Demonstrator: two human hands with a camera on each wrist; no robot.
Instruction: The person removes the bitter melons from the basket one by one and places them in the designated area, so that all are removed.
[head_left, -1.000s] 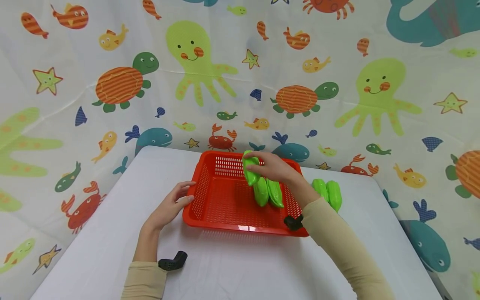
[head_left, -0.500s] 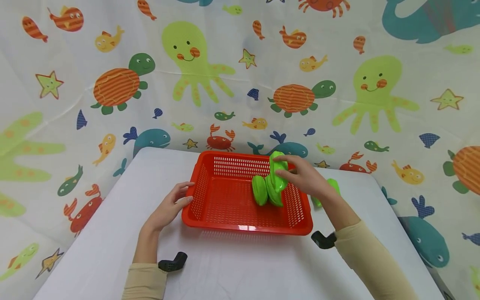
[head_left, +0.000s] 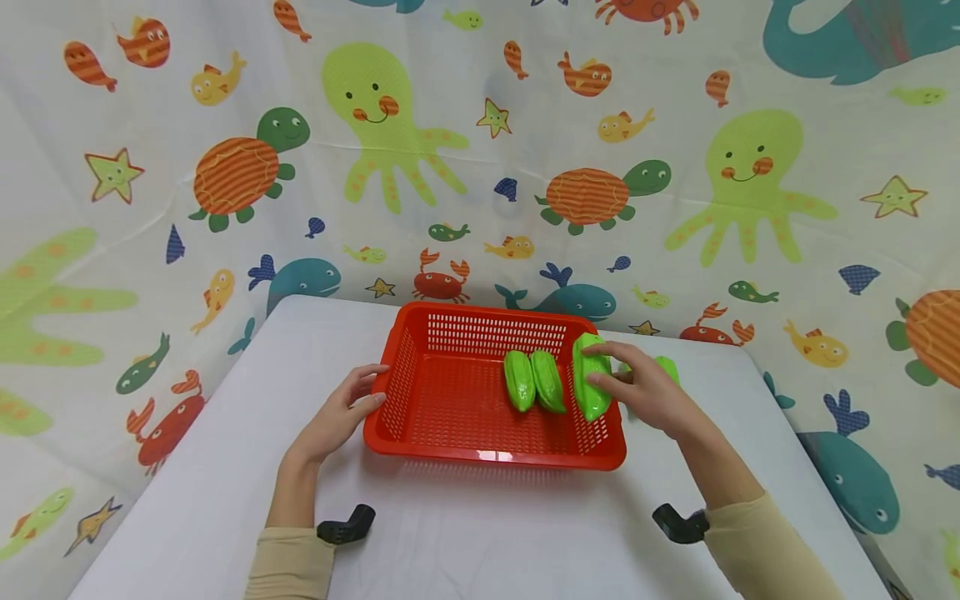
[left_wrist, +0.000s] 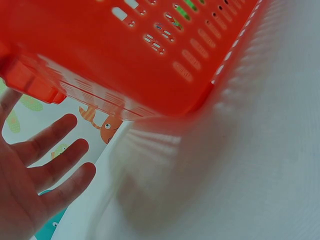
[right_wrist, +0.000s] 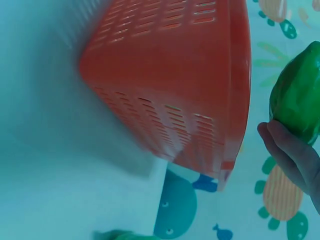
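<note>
My right hand (head_left: 643, 387) pinches a glossy green ridged fruit (head_left: 588, 379), which resembles a star fruit, between thumb and fingers. It is over the right side of a red plastic basket (head_left: 495, 457). In the right wrist view the held fruit (right_wrist: 299, 92) is beyond the basket's rim. Two similar green fruits, a left one (head_left: 519, 381) and a right one (head_left: 547, 382), lie side by side inside the basket. My left hand (head_left: 339, 417) touches the basket's left rim with its fingertips. Its fingers (left_wrist: 57, 175) look straight and spread in the left wrist view.
More green fruit (head_left: 666, 367) lies on the white table (head_left: 450, 533) right of the basket, partly hidden behind my right hand. A patterned sea-animal cloth (head_left: 442, 150) hangs behind the table. Black wrist devices sit on both arms, the left one (head_left: 347, 525) over the table.
My right hand has moved right and lower with the held fruit, from above the basket's middle to its right side. The two fruits inside stay put. My left hand stays at the rim.
</note>
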